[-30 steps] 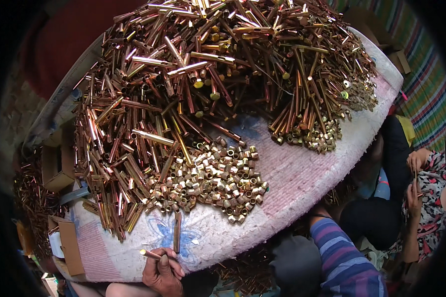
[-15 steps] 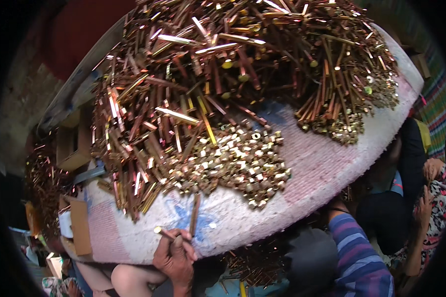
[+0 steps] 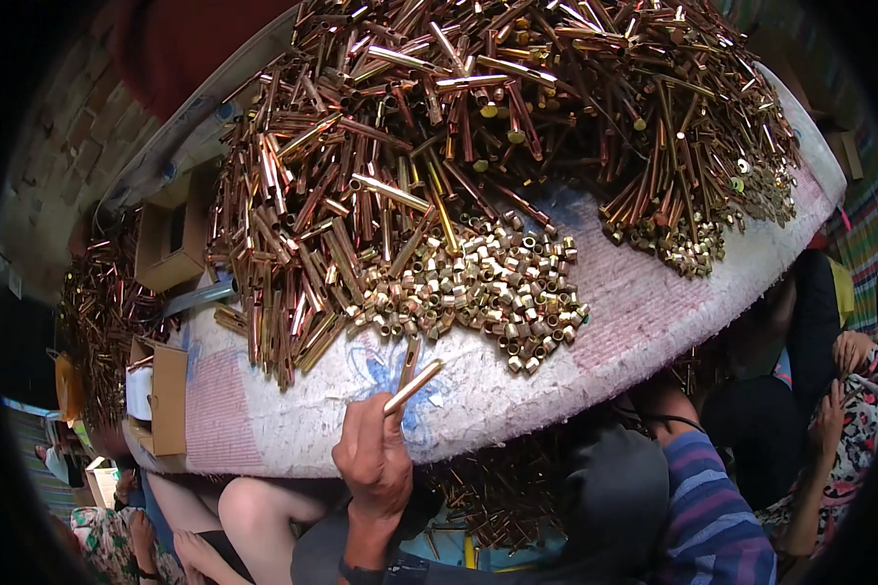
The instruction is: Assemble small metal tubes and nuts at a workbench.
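My left hand point(image 3: 374, 453) is closed around a thin, shiny brass-coloured tube point(image 3: 416, 385), whose free end sticks up to the right. Just beyond it another tube point(image 3: 409, 357) lies on a pale padded cloth point(image 3: 483, 400). Short brass collars point(image 3: 517, 292) are heaped farther up, against a large pile of long copper-coloured tubes point(image 3: 361, 146). At the right, an arm in a striped sleeve point(image 3: 702, 497), apparently mine, reaches to the cloth's near edge. My right hand point(image 3: 656, 398) is mostly hidden below that edge, so its fingers do not show.
Cardboard boxes point(image 3: 172, 400) stand at the left, beside another tube heap point(image 3: 117, 322). More tubes point(image 3: 502, 502) lie below the near edge by a dark rounded shape point(image 3: 615, 487). Other people sit close by: bare knees point(image 3: 263, 517) at lower left, a flowered sleeve point(image 3: 863, 419) at right.
My left hand has turned and risen a little; its tube now points up to the right instead of up to the left. The whole view has shifted slightly.
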`<state>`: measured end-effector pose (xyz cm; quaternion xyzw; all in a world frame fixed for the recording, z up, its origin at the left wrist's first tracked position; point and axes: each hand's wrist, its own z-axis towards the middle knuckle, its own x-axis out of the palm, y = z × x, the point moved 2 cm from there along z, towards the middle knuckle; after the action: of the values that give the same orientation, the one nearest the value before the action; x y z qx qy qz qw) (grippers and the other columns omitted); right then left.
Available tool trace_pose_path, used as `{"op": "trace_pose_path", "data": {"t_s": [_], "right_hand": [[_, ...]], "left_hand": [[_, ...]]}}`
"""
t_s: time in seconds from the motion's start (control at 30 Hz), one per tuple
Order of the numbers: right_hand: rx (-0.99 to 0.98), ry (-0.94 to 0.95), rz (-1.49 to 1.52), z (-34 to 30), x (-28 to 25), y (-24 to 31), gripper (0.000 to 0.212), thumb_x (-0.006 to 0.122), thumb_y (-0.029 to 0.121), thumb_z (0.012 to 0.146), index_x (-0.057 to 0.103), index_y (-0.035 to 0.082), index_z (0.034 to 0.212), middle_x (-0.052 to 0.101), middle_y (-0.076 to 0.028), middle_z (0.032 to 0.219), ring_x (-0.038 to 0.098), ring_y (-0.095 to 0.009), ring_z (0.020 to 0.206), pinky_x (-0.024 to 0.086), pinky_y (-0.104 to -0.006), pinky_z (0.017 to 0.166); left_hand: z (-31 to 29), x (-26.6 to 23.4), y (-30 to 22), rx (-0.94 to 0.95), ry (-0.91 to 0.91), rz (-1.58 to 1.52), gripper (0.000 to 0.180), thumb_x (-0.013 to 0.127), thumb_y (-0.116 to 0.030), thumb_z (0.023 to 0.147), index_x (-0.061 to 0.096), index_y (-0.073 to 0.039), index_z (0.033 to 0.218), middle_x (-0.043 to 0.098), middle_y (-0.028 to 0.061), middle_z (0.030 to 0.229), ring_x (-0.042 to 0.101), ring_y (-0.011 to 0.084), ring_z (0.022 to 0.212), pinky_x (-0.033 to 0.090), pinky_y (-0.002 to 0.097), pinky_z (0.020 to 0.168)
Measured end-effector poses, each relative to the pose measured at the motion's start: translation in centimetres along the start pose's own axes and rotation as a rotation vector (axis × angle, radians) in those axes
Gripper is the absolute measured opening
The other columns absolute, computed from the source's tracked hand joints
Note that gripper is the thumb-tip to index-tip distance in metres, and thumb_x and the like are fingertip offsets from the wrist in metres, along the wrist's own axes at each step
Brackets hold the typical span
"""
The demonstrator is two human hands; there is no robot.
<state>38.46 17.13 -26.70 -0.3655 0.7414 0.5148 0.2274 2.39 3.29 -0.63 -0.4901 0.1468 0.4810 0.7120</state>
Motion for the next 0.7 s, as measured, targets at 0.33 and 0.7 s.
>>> {"op": "trace_pose_path", "data": {"t_s": [0.33,0.7], "right_hand": [[-0.042,0.051,0.076,0.3,0.2,1.0,0.056,0.058,0.034,0.102,0.044,0.001,0.145,0.051,-0.012,0.143,0.051,-0.023,0.125,0.042,-0.0366,0.108],[-0.040,0.126,0.553,-0.4,-2.9,-1.1,0.056,0.059,0.034,0.102,0.045,0.001,0.145,0.052,-0.013,0.142,0.052,-0.023,0.125,0.042,-0.0368,0.107]], "left_hand": [[-0.7,0.4,-0.7,0.069,0.016,0.310,0.023,0.071,-0.002,0.086,0.068,-0.003,0.109,0.064,0.0150,0.099,0.066,0.0342,0.082,0.052,0.0414,0.065],[-0.4,1.1,-0.5,0.188,-0.002,0.276,0.029,0.066,0.003,0.083,0.066,0.000,0.112,0.064,0.0135,0.101,0.064,0.0343,0.085,0.053,0.0425,0.068]]}}
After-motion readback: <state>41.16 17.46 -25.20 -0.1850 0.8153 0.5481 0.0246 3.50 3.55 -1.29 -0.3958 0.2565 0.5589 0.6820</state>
